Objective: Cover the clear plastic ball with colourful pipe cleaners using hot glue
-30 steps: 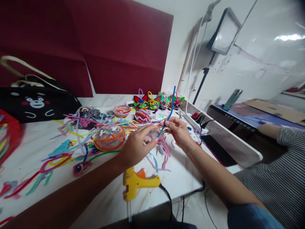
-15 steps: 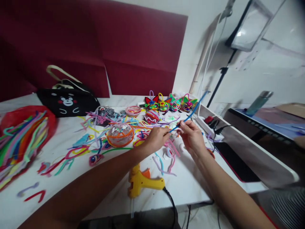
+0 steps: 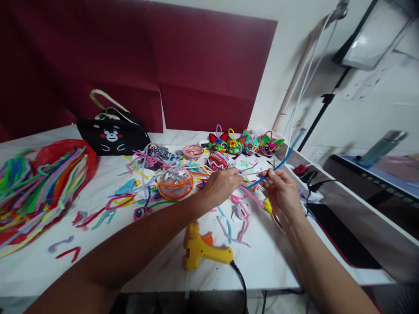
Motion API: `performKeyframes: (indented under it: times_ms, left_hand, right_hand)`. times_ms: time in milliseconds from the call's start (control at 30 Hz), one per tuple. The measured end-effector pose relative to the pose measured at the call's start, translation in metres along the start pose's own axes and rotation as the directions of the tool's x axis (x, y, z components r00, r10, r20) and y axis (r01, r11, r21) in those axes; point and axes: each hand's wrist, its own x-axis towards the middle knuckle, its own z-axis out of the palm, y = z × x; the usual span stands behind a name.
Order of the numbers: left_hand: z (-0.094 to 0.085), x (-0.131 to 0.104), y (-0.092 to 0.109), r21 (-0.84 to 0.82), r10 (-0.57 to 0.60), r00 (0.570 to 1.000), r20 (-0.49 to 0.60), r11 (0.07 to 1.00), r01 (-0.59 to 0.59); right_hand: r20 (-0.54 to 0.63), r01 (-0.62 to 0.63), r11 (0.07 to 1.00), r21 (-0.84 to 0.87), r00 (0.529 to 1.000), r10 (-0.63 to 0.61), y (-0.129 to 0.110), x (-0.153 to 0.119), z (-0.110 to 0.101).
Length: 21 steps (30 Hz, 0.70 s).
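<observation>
A blue pipe cleaner is pinched in my right hand, its long end pointing up and to the right. The short end slopes down toward my left hand and stops just short of it. My left hand's fingers are drawn together; what lies between them, if anything, is hidden. Under and around both hands are loose pipe cleaners, including a pink one and a light blue one. A clear dome banded with orange pipe cleaner stands left of my left hand.
A yellow glue gun lies near the front edge, its black cord hanging off. Several decorated cat-eared ornaments line the back. Pipe cleaners fill a red bag on the left. A black bag stands behind; a power strip is right.
My left hand has come off the blue pipe cleaner's lower end. My right hand still grips it and sits farther right in view. The view has shifted, moving the scene rightward.
</observation>
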Motion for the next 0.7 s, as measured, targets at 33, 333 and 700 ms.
performKeyframes:
  times_ms: [33,333,700]
  left_hand:
    - [-0.004,0.003,0.002,-0.040,-0.008,1.000,-0.008,0.999,0.007]
    - [-0.005,0.005,0.017,-0.502,-0.170,0.985,0.006,0.852,0.151]
    - [-0.016,-0.003,0.024,-0.648,-0.244,0.967,-0.071,0.749,0.142]
  right_hand:
    - [0.029,-0.031,0.999,-0.011,0.999,0.031,0.003,-0.002,0.002]
    - [0.307,-0.219,0.972,-0.089,0.922,0.236,0.020,-0.022,0.025]
    - [0.414,-0.048,0.977,-0.207,0.901,0.132,0.028,-0.022,0.021]
